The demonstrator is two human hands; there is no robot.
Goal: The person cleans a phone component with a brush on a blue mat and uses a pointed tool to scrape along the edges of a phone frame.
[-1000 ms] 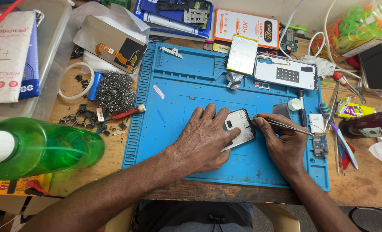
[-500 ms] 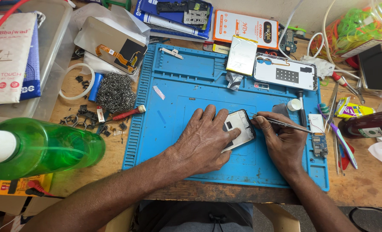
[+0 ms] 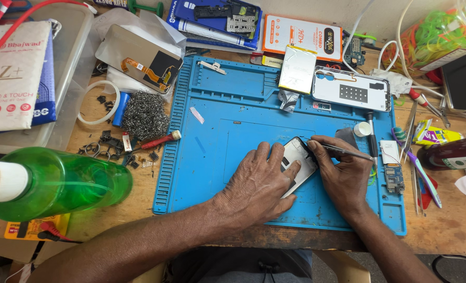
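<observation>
Right hand (image 3: pixel 343 175): grip closed on thin tweezers (image 3: pixel 343 152), tip at upper edge of the phone (image 3: pixel 297 162). Left hand (image 3: pixel 259 183): flat, fingers spread, pressing the phone down, not clasping it. Phone lies on blue mat (image 3: pixel 233 120), mid-tabletop. Green bottle (image 3: pixel 55 183) far left; second phone back (image 3: pixel 351 90) above.

Place: a phone repair workshop, seen from above the table (image 3: pixel 453 230).
Work surface: a blue repair mat (image 3: pixel 233 115) is covering a worn wooden table.
Parts: an opened phone (image 3: pixel 298 160), a back cover (image 3: pixel 351 90), a battery (image 3: pixel 297 69), a screen (image 3: pixel 141 58) and a small circuit board (image 3: pixel 394 178) are lying about.
Tools: tweezers (image 3: pixel 343 152), a screwdriver (image 3: pixel 157 140) and steel wool (image 3: pixel 144 115) are sitting within reach.
Supplies: a green bottle (image 3: pixel 60 183) and boxed spares (image 3: pixel 301 35) are crowding the edges.
</observation>
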